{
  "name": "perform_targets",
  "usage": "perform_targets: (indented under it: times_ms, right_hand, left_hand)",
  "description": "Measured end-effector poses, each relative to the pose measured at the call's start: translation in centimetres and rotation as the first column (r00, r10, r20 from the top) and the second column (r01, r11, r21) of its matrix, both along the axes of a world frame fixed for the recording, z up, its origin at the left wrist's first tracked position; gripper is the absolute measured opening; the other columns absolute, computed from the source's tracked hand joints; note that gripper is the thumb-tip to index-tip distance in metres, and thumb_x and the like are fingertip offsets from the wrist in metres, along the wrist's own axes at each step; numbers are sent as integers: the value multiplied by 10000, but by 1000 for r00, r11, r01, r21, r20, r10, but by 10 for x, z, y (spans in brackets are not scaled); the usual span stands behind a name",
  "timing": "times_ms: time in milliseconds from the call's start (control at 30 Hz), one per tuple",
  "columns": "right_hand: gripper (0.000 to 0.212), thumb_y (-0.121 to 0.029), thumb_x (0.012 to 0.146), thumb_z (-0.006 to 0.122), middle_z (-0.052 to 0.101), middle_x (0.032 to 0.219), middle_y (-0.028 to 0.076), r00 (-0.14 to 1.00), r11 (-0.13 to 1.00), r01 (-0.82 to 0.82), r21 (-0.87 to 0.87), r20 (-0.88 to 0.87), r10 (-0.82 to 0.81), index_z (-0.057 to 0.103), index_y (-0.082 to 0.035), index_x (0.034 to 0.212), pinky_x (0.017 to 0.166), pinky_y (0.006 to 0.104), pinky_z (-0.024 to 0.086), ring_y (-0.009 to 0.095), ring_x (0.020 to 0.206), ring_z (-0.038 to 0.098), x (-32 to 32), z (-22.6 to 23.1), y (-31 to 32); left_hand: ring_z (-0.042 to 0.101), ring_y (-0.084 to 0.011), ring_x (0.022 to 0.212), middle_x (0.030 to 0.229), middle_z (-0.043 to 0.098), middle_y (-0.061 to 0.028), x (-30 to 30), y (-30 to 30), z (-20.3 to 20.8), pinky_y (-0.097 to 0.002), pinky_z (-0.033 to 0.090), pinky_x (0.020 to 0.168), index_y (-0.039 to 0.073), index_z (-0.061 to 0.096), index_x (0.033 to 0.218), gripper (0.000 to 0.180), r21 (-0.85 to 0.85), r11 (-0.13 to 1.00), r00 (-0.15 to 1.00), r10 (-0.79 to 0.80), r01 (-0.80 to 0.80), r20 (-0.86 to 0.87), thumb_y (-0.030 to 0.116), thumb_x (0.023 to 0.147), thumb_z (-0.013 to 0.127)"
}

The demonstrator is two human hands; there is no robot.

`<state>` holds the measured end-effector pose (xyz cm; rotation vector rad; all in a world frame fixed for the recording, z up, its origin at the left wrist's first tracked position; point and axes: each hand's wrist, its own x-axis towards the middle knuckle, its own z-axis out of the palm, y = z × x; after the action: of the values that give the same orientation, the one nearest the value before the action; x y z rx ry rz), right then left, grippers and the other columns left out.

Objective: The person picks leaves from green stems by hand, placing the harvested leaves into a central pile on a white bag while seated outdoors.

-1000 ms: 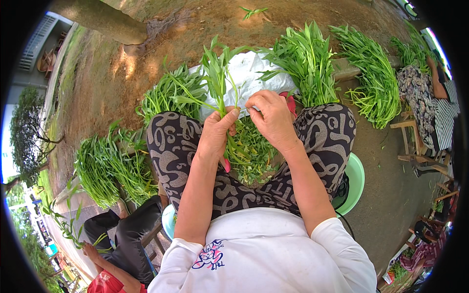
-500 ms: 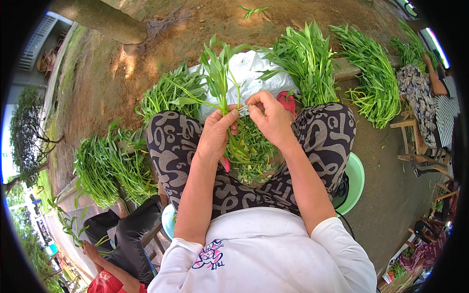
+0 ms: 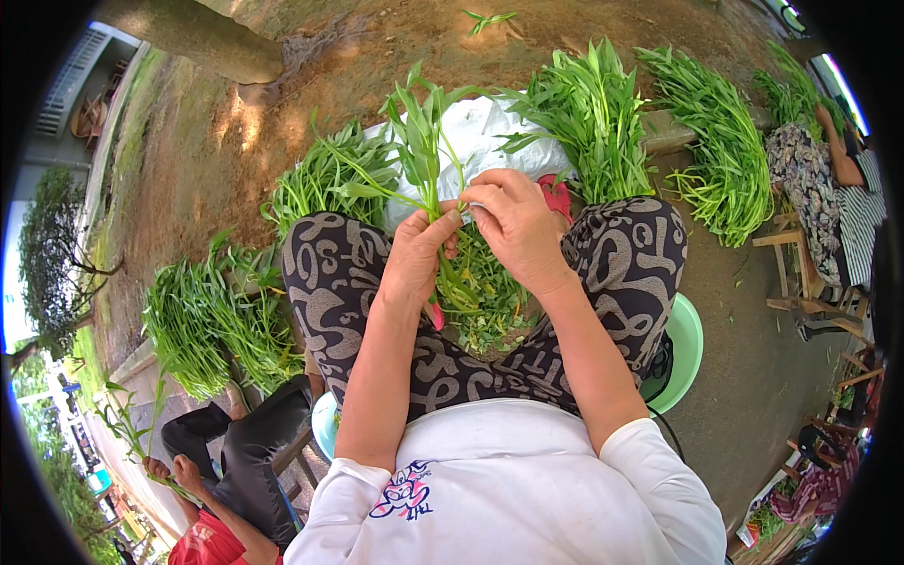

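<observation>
My left hand (image 3: pixel 419 256) grips a bunch of long green leafy stalks (image 3: pixel 424 141) that stands upright above my lap. My right hand (image 3: pixel 513 226) pinches the same stalks from the right, fingertips meeting the left thumb. Beneath both hands, a heap of plucked green leaves and stem bits (image 3: pixel 485 301) fills the gap between my patterned trouser legs (image 3: pixel 621 259). A white plastic sheet (image 3: pixel 490 141) lies on the ground just beyond my knees.
Piles of green stalks lie around: left (image 3: pixel 202 325), front left (image 3: pixel 325 174), front right (image 3: pixel 589 118), far right (image 3: pixel 725 141). I sit on a green stool (image 3: pixel 686 344). A person in dark trousers sits at lower left (image 3: pixel 235 443); another sits at right (image 3: pixel 829 188). Tree trunk (image 3: pixel 202 38) behind.
My two hands have come closer together on the stalk bunch, the right fingers now meeting the left thumb. The bunch stays upright in about the same place.
</observation>
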<state>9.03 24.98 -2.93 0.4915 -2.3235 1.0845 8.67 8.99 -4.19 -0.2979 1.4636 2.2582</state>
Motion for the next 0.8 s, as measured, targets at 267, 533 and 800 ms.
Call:
perform_targets:
  times_ms: [267,533,800]
  right_hand:
    - [170,-71,716,701,555,910,33,999,989,48,141,-13,-47,591,-85,846,754,357,432,235,877,558,2,1,-3]
    - [185,-52,714,669,538,864,59,997,990,70,126,17,-73,515,-56,816,708,356,445,260,801,550,1,-5,-7]
    - [118,-94,773,578,497,827,112,950,992,14,-124,313,25,485,-34,814,693,422,442,323,774,531,4,-13,-8]
  left_hand:
    - [465,-55,624,725,533,27,1,1,4,-210,375,562,2,631,1039,176,-21,1000,1000,3,-3,14,91,889,610]
    - [468,-61,647,758,550,15,0,0,0,-214,388,576,-18,621,1060,203,-21,999,999,-44,44,-19,103,898,611]
    - [471,-63,649,770,559,19,1,1,-1,-209,399,584,-18,619,1074,216,-42,998,998,-50,49,-38,106,898,611]
